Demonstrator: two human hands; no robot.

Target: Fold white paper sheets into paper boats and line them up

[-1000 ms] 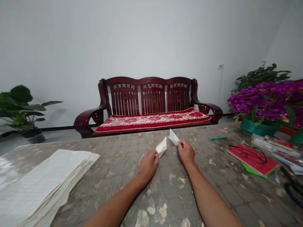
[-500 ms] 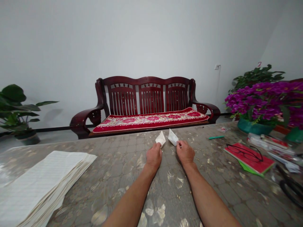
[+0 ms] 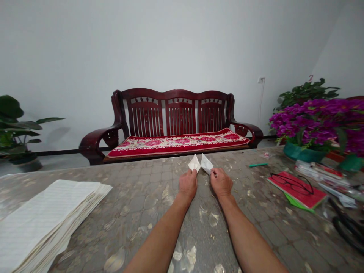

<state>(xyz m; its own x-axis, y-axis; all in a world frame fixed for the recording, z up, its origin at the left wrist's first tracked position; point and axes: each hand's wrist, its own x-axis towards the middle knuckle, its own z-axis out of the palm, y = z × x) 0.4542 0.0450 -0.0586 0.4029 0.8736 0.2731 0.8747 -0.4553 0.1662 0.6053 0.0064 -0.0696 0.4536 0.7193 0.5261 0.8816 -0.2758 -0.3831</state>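
Note:
Two small pieces of white folded paper stand out over the middle of the table, one in each hand. My left hand (image 3: pixel 188 184) is closed in a pinch on the lower end of the left folded paper (image 3: pixel 194 163), whose pointed tip faces away from me. Between thumb and fingers, my right hand (image 3: pixel 221 182) grips the lower right corner of the right folded paper (image 3: pixel 206 164), also pointed at the top. The two papers are very close at their inner edges; I cannot tell whether they touch.
On the patterned table (image 3: pixel 136 212) a stack of lined paper (image 3: pixel 54 212) lies at left. To the right are a green pen (image 3: pixel 258 165), glasses (image 3: pixel 295 182) on a red book (image 3: pixel 309 195), and purple flowers (image 3: pixel 309 119). A wooden bench (image 3: pixel 145 117) stands beyond.
My left hand has moved slightly right, bringing its folded paper closer to the other one. My right hand keeps its grip almost in place. The view has shifted a little.

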